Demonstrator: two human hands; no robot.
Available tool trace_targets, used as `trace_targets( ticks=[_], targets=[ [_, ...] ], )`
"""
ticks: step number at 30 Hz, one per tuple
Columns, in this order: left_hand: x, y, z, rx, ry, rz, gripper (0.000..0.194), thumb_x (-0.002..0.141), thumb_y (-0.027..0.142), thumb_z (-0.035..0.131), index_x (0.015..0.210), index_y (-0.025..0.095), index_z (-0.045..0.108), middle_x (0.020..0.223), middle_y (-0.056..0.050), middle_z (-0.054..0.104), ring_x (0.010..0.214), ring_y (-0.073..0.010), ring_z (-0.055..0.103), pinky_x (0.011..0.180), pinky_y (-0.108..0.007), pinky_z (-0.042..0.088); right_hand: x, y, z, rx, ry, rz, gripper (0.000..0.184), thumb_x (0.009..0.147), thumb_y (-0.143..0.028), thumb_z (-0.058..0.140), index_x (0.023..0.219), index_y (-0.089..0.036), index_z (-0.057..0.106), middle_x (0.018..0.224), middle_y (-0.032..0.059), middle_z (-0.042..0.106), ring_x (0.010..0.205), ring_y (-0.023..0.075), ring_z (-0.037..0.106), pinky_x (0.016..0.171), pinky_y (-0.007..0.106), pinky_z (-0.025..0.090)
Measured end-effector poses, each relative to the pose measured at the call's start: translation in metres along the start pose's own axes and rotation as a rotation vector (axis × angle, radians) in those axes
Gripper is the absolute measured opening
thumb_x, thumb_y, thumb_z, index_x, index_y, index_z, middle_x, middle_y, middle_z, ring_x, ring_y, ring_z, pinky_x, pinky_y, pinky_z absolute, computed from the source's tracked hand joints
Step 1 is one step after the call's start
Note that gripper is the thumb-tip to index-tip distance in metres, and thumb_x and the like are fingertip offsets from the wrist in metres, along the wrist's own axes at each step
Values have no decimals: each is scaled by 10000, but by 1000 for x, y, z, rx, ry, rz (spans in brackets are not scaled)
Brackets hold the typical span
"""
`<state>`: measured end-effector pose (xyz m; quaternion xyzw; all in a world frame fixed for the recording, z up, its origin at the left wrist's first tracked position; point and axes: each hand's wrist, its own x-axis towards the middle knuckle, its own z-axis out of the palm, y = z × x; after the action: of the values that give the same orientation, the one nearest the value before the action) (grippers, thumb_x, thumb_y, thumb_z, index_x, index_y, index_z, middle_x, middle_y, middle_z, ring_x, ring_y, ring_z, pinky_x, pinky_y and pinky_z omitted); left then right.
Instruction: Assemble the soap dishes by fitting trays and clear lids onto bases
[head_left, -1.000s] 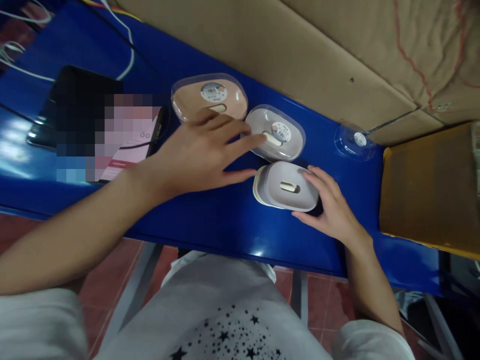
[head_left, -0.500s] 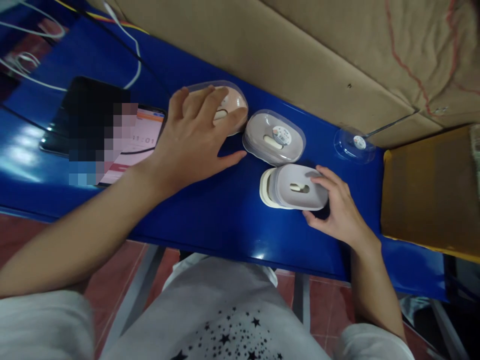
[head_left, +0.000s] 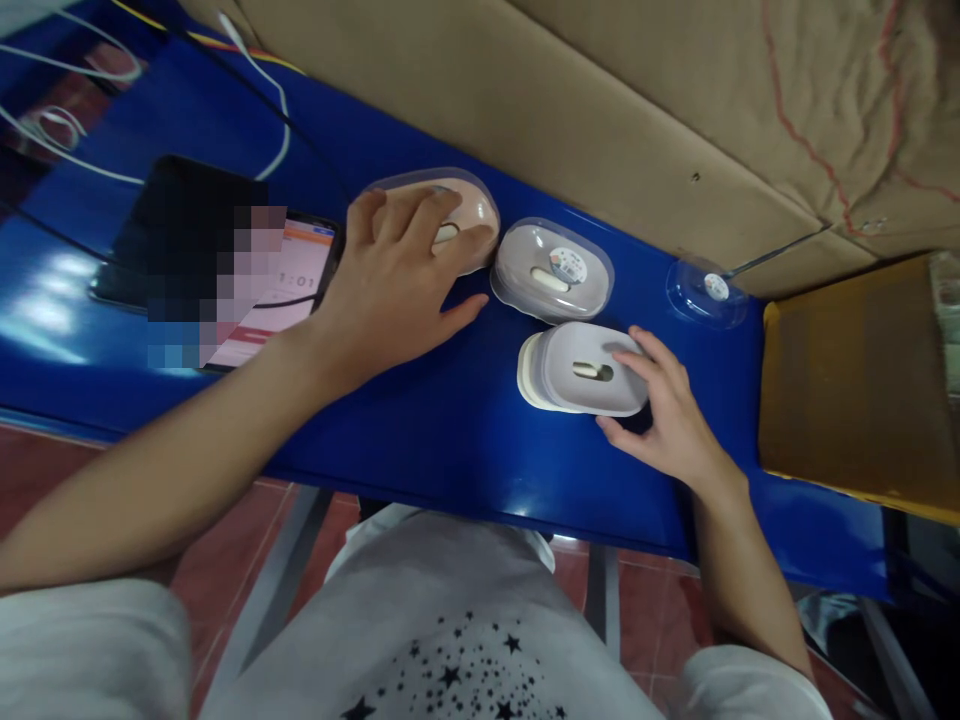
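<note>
My left hand lies over a pink oval soap dish with a clear lid, its fingers spread and its thumb held away from the side. Fingers and palm hide part of that dish. Around the right end of a lidless grey soap dish, my right hand has its thumb at the near edge and its fingertips on the top. This grey dish has a slot in the middle and sits on a cream base. Just behind it is another grey soap dish, covered by a clear lid with a round sticker.
A loose clear lid with a sticker lies at the back right, beside a brown cardboard box. A phone with a lit screen and a dark device are at the left, near white cables. Cardboard lines the blue table's back.
The right hand and the grey dish under it have shifted very slightly left. The left hand stays over the pink dish. The view itself moves a little.
</note>
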<state>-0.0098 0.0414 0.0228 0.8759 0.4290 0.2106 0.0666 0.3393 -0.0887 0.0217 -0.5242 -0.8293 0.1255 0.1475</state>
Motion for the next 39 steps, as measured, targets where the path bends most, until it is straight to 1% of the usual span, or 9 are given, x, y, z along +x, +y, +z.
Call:
trace_targets(
  ticks=[4, 7, 10, 13, 17, 21, 28, 35, 39],
  targets=[
    [1, 2, 1, -22, 24, 5, 503, 1071, 425, 599, 1548, 269, 552, 1682, -110, 492, 1535, -443, 429, 1263, -775, 223, 1, -2, 4, 13, -26, 0, 828, 983, -420, 746, 1689, -379, 317, 1795, 154, 322, 1652, 449, 352, 1282, 711, 371],
    [-2, 14, 4, -50, -29, 117, 459, 1095, 426, 559, 1506, 225, 593, 1621, -159, 553, 1512, -418, 503, 1248, -670, 336, 1, -2, 5, 19, -19, 0, 847, 982, -417, 747, 1700, -382, 299, 1792, 154, 328, 1649, 449, 358, 1283, 715, 374],
    [-11, 29, 12, -157, -114, 297, 604, 1058, 550, 639, 1554, 218, 544, 1557, -173, 613, 1430, -391, 589, 1175, -570, 454, 1, -1, 7, 22, -24, -7, 876, 982, -423, 754, 1713, -385, 273, 1797, 155, 326, 1649, 448, 361, 1281, 718, 377],
    [-19, 39, 22, -193, -181, 376, 781, 994, 596, 749, 1611, 201, 477, 1581, -204, 593, 1401, -391, 606, 1164, -542, 469, 1, -1, 9, 22, -28, -19, 893, 992, -435, 752, 1727, -390, 248, 1813, 149, 307, 1658, 442, 348, 1278, 718, 380],
    [-21, 39, 30, -187, -202, 379, 812, 967, 494, 820, 1618, 161, 466, 1570, -233, 596, 1381, -397, 622, 1153, -534, 468, 2, -2, 10, 24, -26, -44, 891, 1012, -431, 740, 1741, -389, 229, 1824, 146, 294, 1670, 432, 328, 1281, 712, 385],
    [-19, 36, 32, -163, -183, 360, 765, 997, 510, 781, 1613, 185, 467, 1545, -215, 625, 1316, -388, 655, 1134, -554, 459, 3, -4, 9, 38, -45, -31, 908, 1022, -454, 730, 1751, -404, 191, 1843, 134, 258, 1680, 438, 304, 1290, 727, 373],
    [-21, 39, 32, -158, -200, 340, 736, 1020, 542, 722, 1621, 202, 466, 1555, -215, 615, 1318, -390, 645, 1150, -561, 421, 4, -3, 7, 91, -61, -11, 918, 1023, -503, 726, 1756, -407, 181, 1845, 128, 252, 1686, 416, 298, 1304, 707, 373],
    [-22, 38, 36, -140, -218, 355, 784, 999, 561, 748, 1627, 182, 470, 1508, -227, 647, 1331, -412, 631, 1176, -608, 392, 4, -1, 11, 48, -72, -18, 939, 1017, -594, 706, 1760, -410, 163, 1794, 154, 367, 1647, 435, 374, 1258, 719, 406],
    [-23, 38, 35, -130, -234, 357, 808, 985, 540, 777, 1646, 195, 466, 1572, -242, 601, 1381, -432, 608, 1200, -650, 376, 4, -4, 14, 27, -49, -29, 963, 1007, -594, 723, 1763, -403, 159, 1783, 167, 375, 1640, 439, 385, 1254, 711, 409]
  ],
)
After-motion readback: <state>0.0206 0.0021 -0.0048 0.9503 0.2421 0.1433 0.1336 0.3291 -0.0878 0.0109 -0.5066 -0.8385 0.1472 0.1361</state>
